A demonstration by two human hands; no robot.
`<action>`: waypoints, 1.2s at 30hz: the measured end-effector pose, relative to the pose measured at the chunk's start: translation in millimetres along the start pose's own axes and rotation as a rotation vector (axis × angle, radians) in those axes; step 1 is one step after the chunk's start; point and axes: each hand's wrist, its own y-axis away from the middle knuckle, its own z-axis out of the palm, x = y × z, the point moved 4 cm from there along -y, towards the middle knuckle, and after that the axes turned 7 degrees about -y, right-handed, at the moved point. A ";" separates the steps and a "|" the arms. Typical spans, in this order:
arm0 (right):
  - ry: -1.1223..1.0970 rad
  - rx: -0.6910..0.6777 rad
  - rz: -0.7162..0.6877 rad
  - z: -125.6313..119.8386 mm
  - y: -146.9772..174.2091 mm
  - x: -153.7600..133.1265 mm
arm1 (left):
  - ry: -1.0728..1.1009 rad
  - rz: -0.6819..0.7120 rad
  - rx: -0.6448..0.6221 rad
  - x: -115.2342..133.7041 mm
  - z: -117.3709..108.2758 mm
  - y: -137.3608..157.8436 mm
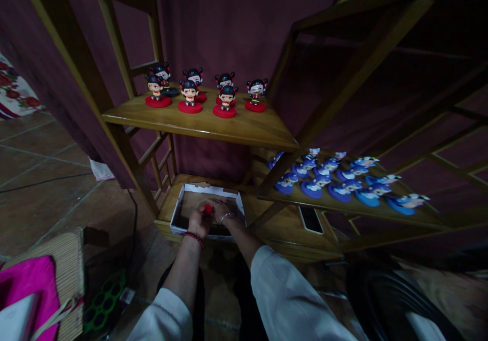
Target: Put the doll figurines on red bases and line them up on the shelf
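Note:
Low down, over an open cardboard box (175, 218) with white sides, both hands come together around a small red thing (208, 209). Its colour matches the round figurine bases above, but too little of it shows to tell its kind. My left hand (199, 220), with a red bead bracelet, has its fingers closed on its near side. From the right, my right hand (220, 210), wearing a silver bangle, reaches to it with curled fingers, partly hidden and dim. On the shelf above stand several black-haired figurines (189, 93), most of them on red bases.
Several blue and purple figurines (345, 188) fill the lower right shelf (430, 219). A phone (311, 220) lies on the bottom board. Wooden posts (131, 165) frame the shelves. At lower left a woven-topped stool (66, 265) bears a pink cloth (36, 280). A cable (135, 219) crosses the floor.

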 end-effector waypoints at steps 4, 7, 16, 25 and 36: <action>0.041 -0.015 -0.026 1.5 1.0 1.6 | 0.021 -0.018 -0.003 -0.7 -0.8 -3.2; 0.051 0.002 -0.018 1.9 2.0 3.5 | 0.021 -0.029 0.002 -1.0 -0.8 -4.8; 0.009 -0.003 0.027 -1.7 5.5 8.5 | 0.002 -0.016 0.009 -0.1 0.0 2.3; -0.004 -0.026 0.083 -4.0 12.4 12.2 | 0.034 0.001 -0.016 1.4 3.1 5.5; -0.048 -0.018 0.082 0.4 12.2 19.7 | 0.050 0.008 -0.045 -0.8 2.3 0.4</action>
